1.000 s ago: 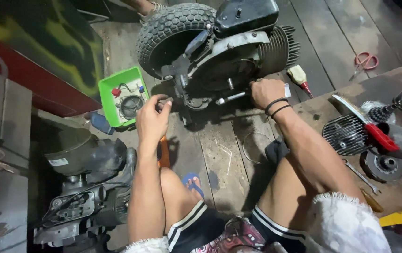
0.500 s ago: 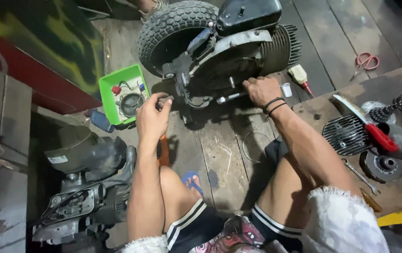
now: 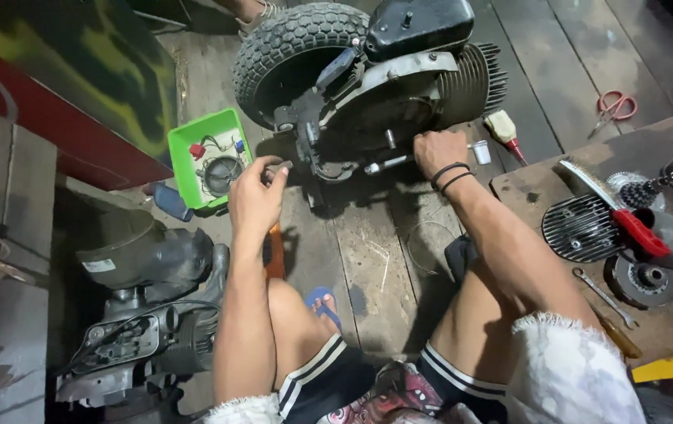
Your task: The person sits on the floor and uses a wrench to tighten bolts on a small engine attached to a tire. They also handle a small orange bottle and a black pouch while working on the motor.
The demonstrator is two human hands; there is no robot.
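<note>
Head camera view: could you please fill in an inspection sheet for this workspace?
Surface: worn wooden plank floor.
Job's things: scooter engine with knobbly tyre; metal rod sticking out.
Clutter: green tray of small parts, red scissors, spanner, wire brush.
Hands: left hand pinches a small part; right hand at the rod.
Cables: wires in the tray.
Surroundings: second engine at left.

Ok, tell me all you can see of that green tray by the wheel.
The green tray is a shallow square plastic one, lying flat on the plank floor left of the wheel. It holds a dark round part with thin wires and small red and blue bits. The left hand is close beside it, apart from it.
</note>
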